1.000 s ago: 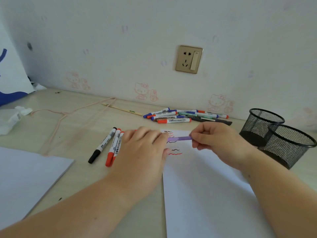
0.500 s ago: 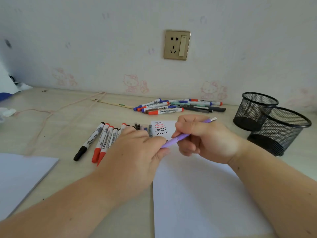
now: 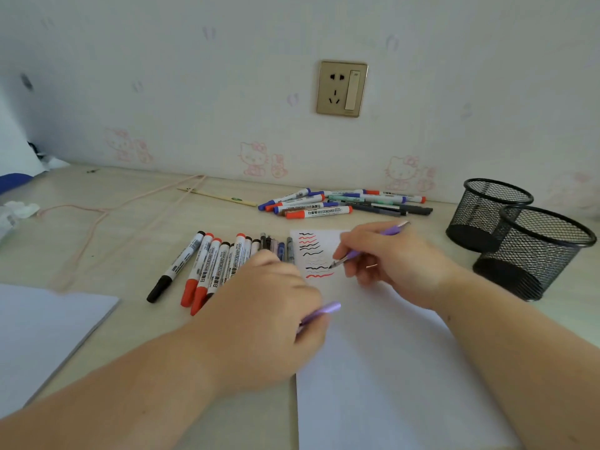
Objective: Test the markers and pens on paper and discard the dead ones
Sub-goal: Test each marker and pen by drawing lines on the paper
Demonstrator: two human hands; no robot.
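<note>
Head view: the right hand (image 3: 394,261) grips a purple pen (image 3: 354,253) in a writing hold, fingers curled round the barrel, with the tip down on the sheet of paper (image 3: 383,368) just right of the squiggles (image 3: 313,254). These red and black test lines run in a column down the sheet's far left corner. The pen's back end pokes out past the knuckles toward the far right.

The left hand (image 3: 269,306) lies at the paper's left edge, fingers curled round the purple cap (image 3: 319,312), which sticks out to the right over the sheet. The two hands are apart, the left one nearer the desk's front edge.

Just left of the paper, a row of markers (image 3: 211,264) lies side by side on the desk (image 3: 130,241), red and black caps pointing toward the front; the left hand hides the near ends of the right-hand ones. A loose pile of markers and pens (image 3: 341,203) sits near the desk's back edge, under the wall socket (image 3: 342,89).

Two black mesh cups (image 3: 519,235) stand touching at the right edge of the desk, well apart from the pile. A second white sheet (image 3: 42,336) lies at the front left corner. A pink cord (image 3: 107,209) trails across the back left part, with a thin wooden stick (image 3: 217,196) beside it.
</note>
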